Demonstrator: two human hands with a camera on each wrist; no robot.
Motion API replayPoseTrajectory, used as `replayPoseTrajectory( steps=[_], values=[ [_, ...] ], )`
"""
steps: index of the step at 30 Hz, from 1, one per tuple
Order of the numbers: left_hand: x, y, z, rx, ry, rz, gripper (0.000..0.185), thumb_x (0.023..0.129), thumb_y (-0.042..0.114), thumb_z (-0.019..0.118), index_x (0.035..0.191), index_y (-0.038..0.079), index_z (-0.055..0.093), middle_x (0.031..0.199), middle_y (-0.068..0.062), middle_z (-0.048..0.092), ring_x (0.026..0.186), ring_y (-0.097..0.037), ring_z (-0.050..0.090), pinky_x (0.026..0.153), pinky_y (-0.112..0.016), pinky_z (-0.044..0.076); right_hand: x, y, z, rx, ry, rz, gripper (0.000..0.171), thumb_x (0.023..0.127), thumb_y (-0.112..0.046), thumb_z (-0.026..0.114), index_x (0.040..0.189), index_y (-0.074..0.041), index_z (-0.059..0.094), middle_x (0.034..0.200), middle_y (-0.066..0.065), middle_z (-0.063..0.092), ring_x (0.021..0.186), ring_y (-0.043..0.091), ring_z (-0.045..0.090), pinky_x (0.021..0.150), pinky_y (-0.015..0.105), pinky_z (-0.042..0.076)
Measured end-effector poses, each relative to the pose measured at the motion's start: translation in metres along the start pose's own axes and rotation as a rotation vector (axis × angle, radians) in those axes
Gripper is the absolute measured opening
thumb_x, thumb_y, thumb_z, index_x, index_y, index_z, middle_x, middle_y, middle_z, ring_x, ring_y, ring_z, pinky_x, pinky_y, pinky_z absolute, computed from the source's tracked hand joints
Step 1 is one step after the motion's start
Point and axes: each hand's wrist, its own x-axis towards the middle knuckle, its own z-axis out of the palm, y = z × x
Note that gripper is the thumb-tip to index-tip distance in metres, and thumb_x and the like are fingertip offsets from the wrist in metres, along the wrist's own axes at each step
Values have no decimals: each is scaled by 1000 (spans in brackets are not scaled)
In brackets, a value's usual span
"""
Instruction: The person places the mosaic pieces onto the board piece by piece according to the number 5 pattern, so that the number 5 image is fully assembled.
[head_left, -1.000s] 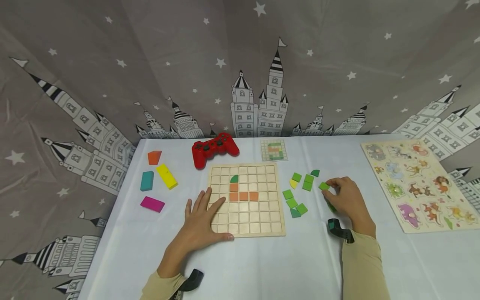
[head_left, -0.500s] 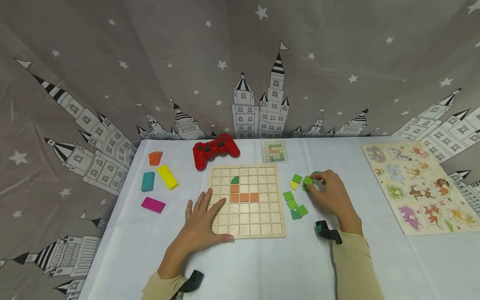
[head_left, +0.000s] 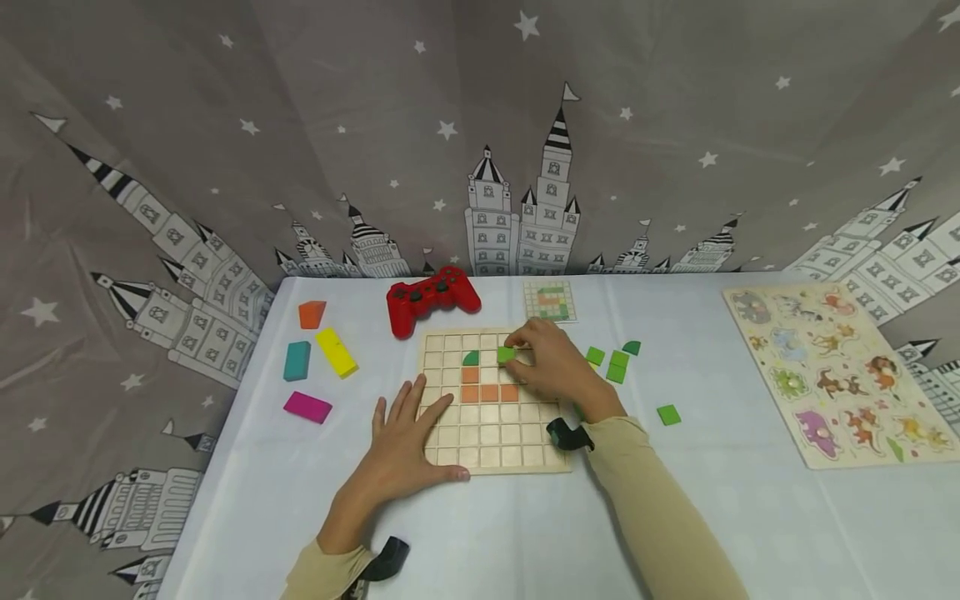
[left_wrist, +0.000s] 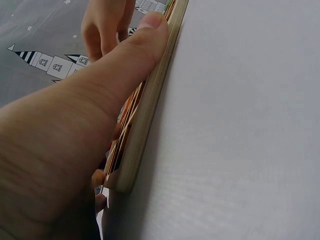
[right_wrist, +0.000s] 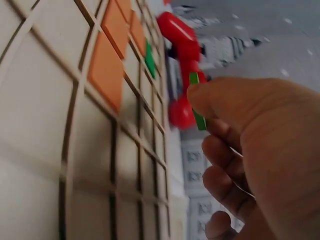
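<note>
A pale wooden grid board (head_left: 489, 435) lies on the white table. My left hand (head_left: 405, 442) rests on its left side with fingers spread, the thumb along the front edge. Over the upper part of the grid, my right hand (head_left: 553, 364) pinches a light green square tile (head_left: 506, 356) between thumb and fingers. The right wrist view shows that tile (right_wrist: 197, 102) held edge-on, apart from the board. Several orange square tiles (head_left: 489, 392) form an L in the grid, with a dark green quarter-round tile (head_left: 471, 358) above its top.
Light green tiles (head_left: 617, 367), another dark green quarter-round piece (head_left: 632, 347) and one lone green square (head_left: 669, 414) lie right of the board. Behind it are a pattern card (head_left: 547, 292) and a red game controller (head_left: 432, 300). Coloured blocks (head_left: 336, 352) lie left, an animal puzzle (head_left: 840, 375) right.
My right hand has moved left from the loose tiles to over the board, carrying a green square tile. One green square stays behind where that hand was. The left hand has kept its place.
</note>
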Motion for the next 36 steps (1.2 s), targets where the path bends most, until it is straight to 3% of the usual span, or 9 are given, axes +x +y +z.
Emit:
replayPoseTrajectory(
  steps=[10, 36],
  values=[
    [0, 1, -3, 0, -7, -6, 112, 67, 70, 81, 159, 25, 37, 173, -16, 4, 159, -42, 1, 122, -71, -4, 27, -6, 22, -91, -60, 4, 30, 96, -30, 71, 121, -15, 72, 120, 3, 64, 118, 24, 56, 106, 46, 46],
    [0, 0, -2, 1, 3, -4, 111, 67, 70, 82, 159, 26, 38, 173, -14, 5, 159, -41, 2, 122, -71, -3, 29, -11, 21, -113, -55, 116, 26, 92, -34, 75, 116, -23, 78, 117, -3, 72, 107, 23, 58, 98, 46, 45]
  ],
)
